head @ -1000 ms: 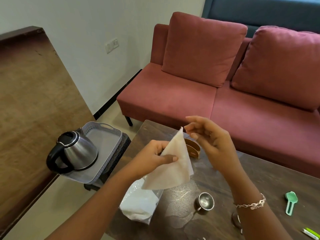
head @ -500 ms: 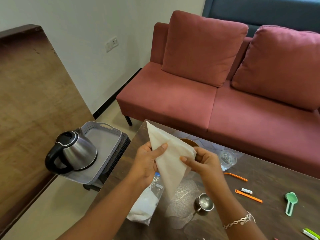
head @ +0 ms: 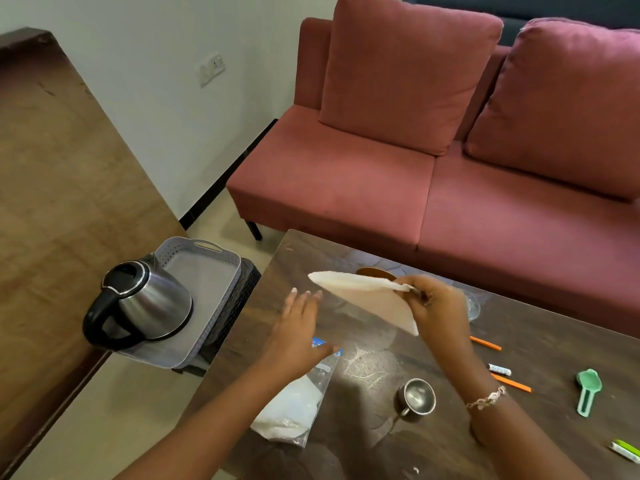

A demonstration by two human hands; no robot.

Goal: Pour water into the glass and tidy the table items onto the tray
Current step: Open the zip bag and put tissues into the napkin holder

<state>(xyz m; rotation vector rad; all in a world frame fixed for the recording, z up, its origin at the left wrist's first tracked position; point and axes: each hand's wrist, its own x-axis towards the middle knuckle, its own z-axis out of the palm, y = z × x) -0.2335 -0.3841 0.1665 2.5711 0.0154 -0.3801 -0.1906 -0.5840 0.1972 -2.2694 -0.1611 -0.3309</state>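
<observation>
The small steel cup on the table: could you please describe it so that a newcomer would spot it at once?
Start at the dark wooden table in front of the red sofa. Near its front edge, beside the person's right forearm, stands the small steel cup, upright and open-topped. It is the only shiny metal thing on the table; the clear tissue packet to its left is soft plastic.

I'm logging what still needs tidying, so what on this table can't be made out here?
Head view only:
- Glass: mostly hidden behind the right hand; water level unreadable.
- Brown holder: only its top edge shows above the napkin.
- White marker: label too small to read.
- Green pen: cut off by the right edge.
</observation>
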